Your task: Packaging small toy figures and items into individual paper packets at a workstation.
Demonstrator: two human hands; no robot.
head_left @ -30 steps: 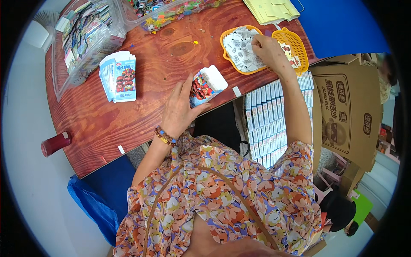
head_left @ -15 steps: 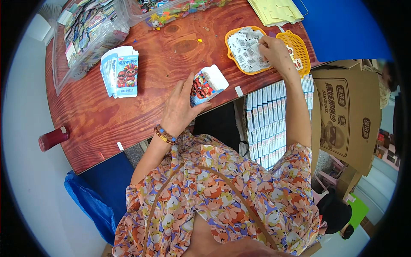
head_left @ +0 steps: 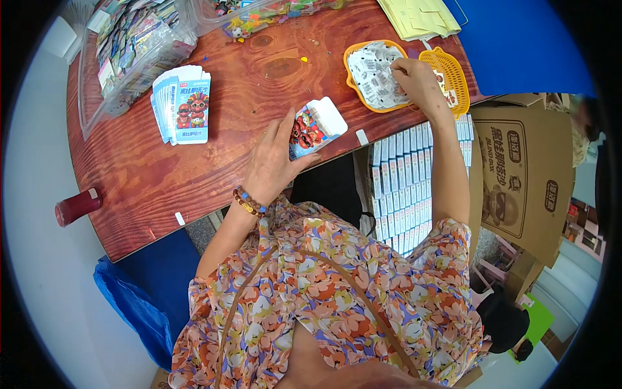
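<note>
My left hand (head_left: 271, 155), with beaded bracelets at the wrist, grips a small blue printed box (head_left: 310, 133) near the table's front edge. The box's white end flap stands open toward the right. Over a yellow plastic basket (head_left: 350, 81) full of small white printed packets (head_left: 376, 71), my right hand (head_left: 420, 83) reaches in with fingers pinched together at the pile's right side. What they pinch, if anything, is hidden. Left of the held box lies a fanned stack of flat blue boxes (head_left: 184, 107).
A second yellow basket (head_left: 457, 74) holds small cards. Clear bins of cards (head_left: 139, 45) and colourful small toys (head_left: 285, 14) stand at the back. Yellow paper sheets (head_left: 421, 16) lie far right. Below the table edge, a carton (head_left: 528, 168) flanks rows of packed boxes (head_left: 402, 181). A dark red cylinder (head_left: 79, 206) lies left.
Both hands keep nearly the same places, the left on the box and the right in the basket. The view has shifted very slightly.
</note>
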